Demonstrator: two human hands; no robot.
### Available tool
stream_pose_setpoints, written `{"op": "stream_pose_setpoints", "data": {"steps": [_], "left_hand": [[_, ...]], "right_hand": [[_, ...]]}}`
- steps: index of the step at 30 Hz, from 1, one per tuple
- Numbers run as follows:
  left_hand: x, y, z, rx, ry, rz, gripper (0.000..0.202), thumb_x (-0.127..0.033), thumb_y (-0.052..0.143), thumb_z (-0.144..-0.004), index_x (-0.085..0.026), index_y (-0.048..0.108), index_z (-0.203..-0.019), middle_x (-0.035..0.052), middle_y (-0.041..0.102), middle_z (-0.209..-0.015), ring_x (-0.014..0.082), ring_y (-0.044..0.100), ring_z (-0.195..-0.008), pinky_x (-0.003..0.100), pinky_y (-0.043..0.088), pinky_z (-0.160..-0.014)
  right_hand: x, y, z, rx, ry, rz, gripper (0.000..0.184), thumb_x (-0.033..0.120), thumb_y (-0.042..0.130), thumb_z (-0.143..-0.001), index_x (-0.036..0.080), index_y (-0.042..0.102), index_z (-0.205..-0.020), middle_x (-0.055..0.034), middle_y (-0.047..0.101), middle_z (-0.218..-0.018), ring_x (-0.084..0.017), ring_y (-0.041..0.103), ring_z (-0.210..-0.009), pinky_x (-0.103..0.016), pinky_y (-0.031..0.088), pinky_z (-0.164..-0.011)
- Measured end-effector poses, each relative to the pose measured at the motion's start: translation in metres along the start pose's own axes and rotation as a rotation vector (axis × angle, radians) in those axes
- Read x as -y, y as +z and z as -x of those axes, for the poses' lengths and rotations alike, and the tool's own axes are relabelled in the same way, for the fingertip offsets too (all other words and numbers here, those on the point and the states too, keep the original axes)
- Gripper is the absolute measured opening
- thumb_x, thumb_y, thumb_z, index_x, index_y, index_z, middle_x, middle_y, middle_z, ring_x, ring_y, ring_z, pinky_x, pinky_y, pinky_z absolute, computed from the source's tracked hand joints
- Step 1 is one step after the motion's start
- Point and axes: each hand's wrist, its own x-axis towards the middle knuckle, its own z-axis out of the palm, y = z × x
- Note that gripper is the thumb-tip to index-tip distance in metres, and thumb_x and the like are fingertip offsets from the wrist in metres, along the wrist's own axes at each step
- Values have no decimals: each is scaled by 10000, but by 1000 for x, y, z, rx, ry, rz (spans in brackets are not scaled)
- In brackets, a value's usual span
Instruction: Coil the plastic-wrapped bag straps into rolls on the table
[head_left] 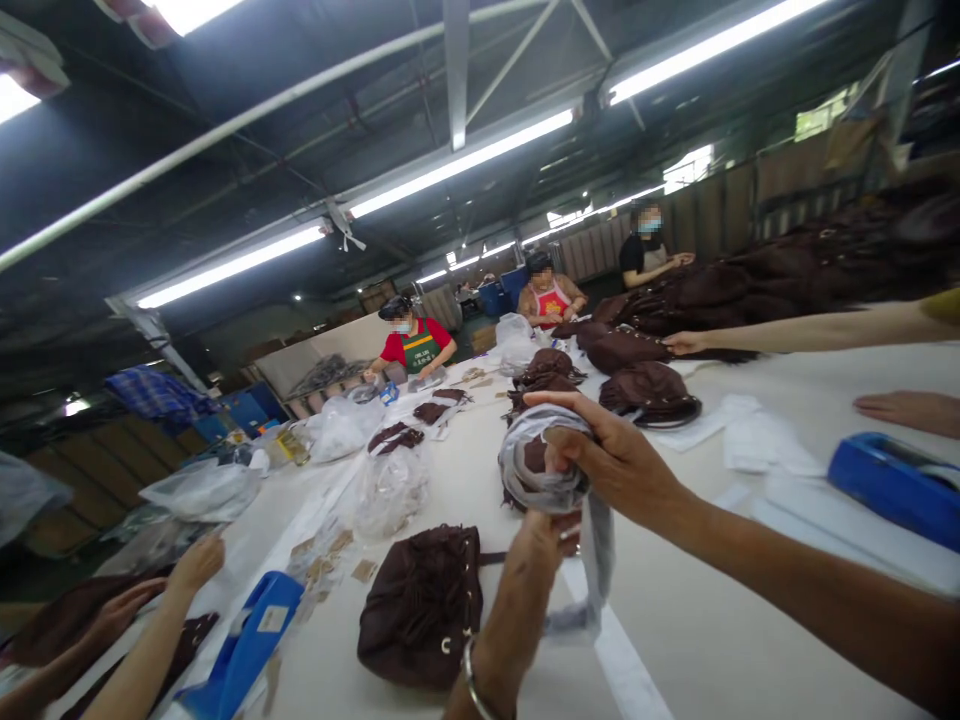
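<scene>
A round bundle wrapped in a soft grey strip (551, 482) is held up over the table, with dark brown material showing in its middle. My right hand (600, 450) is closed on its upper right side, thumb pressed into the wrap. From below, my left hand (536, 555), with a silver bangle at the wrist, has its fingers closed around the bundle's underside. A loose tail of the grey strip hangs below my right hand to the table. To the left lies a dark brown fringed handbag (420, 605), its strap running behind my left hand.
More brown bags (649, 393) and a large brown pile (750, 275) lie on the far right. Blue tape dispensers stand left (251, 640) and right (896, 490). Clear plastic bags (390, 490) lie on the white table (705, 620). Co-workers' hands reach in on both sides.
</scene>
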Motion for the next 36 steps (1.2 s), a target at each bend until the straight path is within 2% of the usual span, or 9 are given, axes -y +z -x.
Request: {"op": "stream_pose_setpoints", "data": {"steps": [2,4,9,14,17,24,29,33,36], "left_hand": [[31,-1,7,151,-39,-157,401,-498,703,-768,-157,714,-979,120,699,-975,253,605,-889,349,461,-803],[52,-7,9,209,-69,-292,342,-465,611,-853,-144,710,-921,106,713,-886,212,596,-799,317,437,-762],[52,-30,-4,327,-271,6,360,-487,589,-864,-131,612,-919,-3,562,-511,159,574,-505,272,435,-576],[30,-44,-9,396,-398,77,343,-473,607,-862,-130,599,-871,-44,477,-509,54,367,-356,192,312,-402],[25,-43,-6,384,-444,80,355,-484,615,-852,-131,592,-879,-56,428,-537,27,252,-388,174,167,-378],[32,-46,-9,361,-590,171,599,-775,409,-808,-186,501,-875,-86,344,-510,36,128,-383,194,56,-368],[44,-43,-7,346,-593,75,543,-740,478,-804,-199,453,-829,-70,378,-557,38,167,-414,188,70,-377],[51,-39,-4,311,-550,37,468,-662,562,-808,-216,424,-822,-89,336,-530,45,144,-414,192,68,-366],[55,-38,-3,236,-522,81,418,-596,603,-815,-222,417,-839,-103,289,-529,48,127,-420,193,53,-366]], "right_hand": [[0,-2,-1,-54,-17,18,388,402,506,-954,191,518,-1280,29,587,-680,-130,585,-640,-239,496,-631],[-2,-7,-2,-116,-39,48,348,401,491,-962,188,522,-1235,18,599,-716,-136,593,-670,-251,500,-664],[-20,-38,4,-146,-95,256,246,375,469,-962,203,525,-1128,-4,636,-786,-154,611,-701,-257,494,-664],[-48,-76,18,178,-220,702,309,284,473,-927,196,506,-1221,-85,657,-1105,-226,638,-971,-320,490,-836],[-57,-84,22,325,-301,834,305,239,482,-911,190,534,-1208,-91,657,-1101,-223,627,-1005,-322,482,-871],[-50,-64,11,631,-576,1086,235,144,415,-961,173,591,-1114,-80,641,-930,-205,576,-849,-331,455,-778],[-40,-43,4,825,-738,1173,162,124,461,-948,188,607,-980,-46,600,-827,-191,524,-764,-327,422,-740],[-49,-37,14,762,-638,1050,210,112,469,-933,192,601,-1075,-59,622,-906,-197,556,-832,-328,439,-765],[-68,-32,30,478,-396,800,344,70,455,-885,204,553,-1186,-79,628,-1054,-203,581,-988,-331,457,-848]]}}
